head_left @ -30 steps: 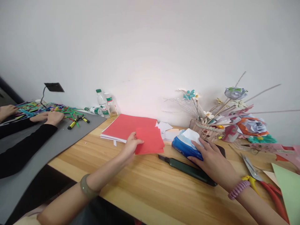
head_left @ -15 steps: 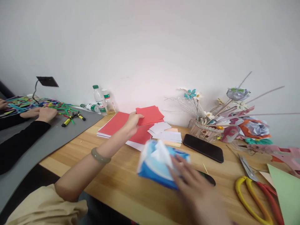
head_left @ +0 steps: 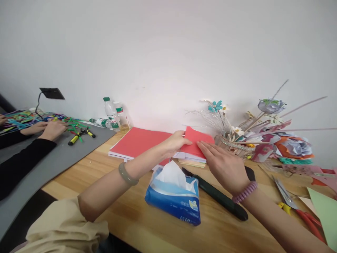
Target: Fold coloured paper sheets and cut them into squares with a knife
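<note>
My left hand point(head_left: 177, 143) is closed on the edge of several small red paper sheets point(head_left: 193, 142), held over a stack of pale paper slips point(head_left: 193, 160). On the right side of the same sheets lie the fingers of my right hand point(head_left: 225, 165), pressed together; its thumb is hidden. Larger red sheets point(head_left: 143, 140) rest on white paper to the left, partly behind my left forearm. In front of my hands sits a blue pack of tissues point(head_left: 172, 198) with a white tissue sticking up. Beside the pack lies a long dark tool point(head_left: 219, 197), partly under my right hand.
Scissors point(head_left: 285, 193), green paper point(head_left: 323, 211) and a pink glue gun point(head_left: 310, 172) lie at right. A basket of craft flowers point(head_left: 234, 146) stands by the wall. Bottles point(head_left: 112, 114) stand at back left. Another person's hands point(head_left: 54, 130) work at left near yellow-black pliers point(head_left: 79, 136).
My right hand has left the tissue pack and moved up to the small red sheets. The pack now rests lower and further left. My left hand has carried the sheets right, over the pale slips.
</note>
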Demonstrator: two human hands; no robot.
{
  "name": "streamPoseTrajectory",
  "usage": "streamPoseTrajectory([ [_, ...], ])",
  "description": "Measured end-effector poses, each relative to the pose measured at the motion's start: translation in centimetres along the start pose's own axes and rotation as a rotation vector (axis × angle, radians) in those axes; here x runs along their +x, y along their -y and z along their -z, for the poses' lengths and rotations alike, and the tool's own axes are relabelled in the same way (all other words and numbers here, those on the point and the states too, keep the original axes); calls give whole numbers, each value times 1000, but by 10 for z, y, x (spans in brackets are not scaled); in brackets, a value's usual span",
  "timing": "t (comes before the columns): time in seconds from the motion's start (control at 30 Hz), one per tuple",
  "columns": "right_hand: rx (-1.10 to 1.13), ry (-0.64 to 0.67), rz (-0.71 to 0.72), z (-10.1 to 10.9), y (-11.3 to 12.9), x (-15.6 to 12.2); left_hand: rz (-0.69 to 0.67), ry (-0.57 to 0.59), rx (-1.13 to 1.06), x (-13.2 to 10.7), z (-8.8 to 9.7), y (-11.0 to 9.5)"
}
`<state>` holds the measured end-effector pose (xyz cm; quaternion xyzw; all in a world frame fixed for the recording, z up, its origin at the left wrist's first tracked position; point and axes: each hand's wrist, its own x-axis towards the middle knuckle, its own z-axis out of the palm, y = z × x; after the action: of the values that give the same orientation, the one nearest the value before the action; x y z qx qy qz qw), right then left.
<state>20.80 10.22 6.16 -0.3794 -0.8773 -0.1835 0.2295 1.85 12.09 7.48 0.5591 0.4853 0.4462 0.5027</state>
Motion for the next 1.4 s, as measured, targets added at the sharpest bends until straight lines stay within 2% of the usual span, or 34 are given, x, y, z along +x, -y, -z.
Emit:
streamPoseTrajectory([
  [0.1,9,64,-151,-16,-19,8,-46,196,259,6,12,3],
  [0.2,40,95,-334,-25,-37,14,-102,389,637,19,31,20],
  [0.3,108,122,-454,-31,-50,18,-143,480,1092,32,43,46],
  [0.37,161,136,-492,-35,-54,19,-166,497,1237,39,45,59],
  [0.53,320,116,-505,-41,-57,17,-210,438,1221,46,42,65],
  [0.73,539,-16,-466,-39,-52,6,-273,196,1137,51,50,58],
  [0.87,661,-46,-432,-30,-48,-11,-341,44,1052,49,48,52],
  [0.93,679,-63,-455,-24,-49,-20,-391,81,1028,48,43,50],
  [1.03,681,-67,-503,-16,-53,-32,-420,282,1050,46,33,51],
  [1.13,681,-59,-534,-11,-58,-40,-369,453,1137,46,26,54],
  [1.27,681,-51,-562,-9,-63,-45,-324,510,1284,45,18,47],
  [1.4,672,-41,-575,-11,-64,-46,-357,530,1398,45,3,35],
])
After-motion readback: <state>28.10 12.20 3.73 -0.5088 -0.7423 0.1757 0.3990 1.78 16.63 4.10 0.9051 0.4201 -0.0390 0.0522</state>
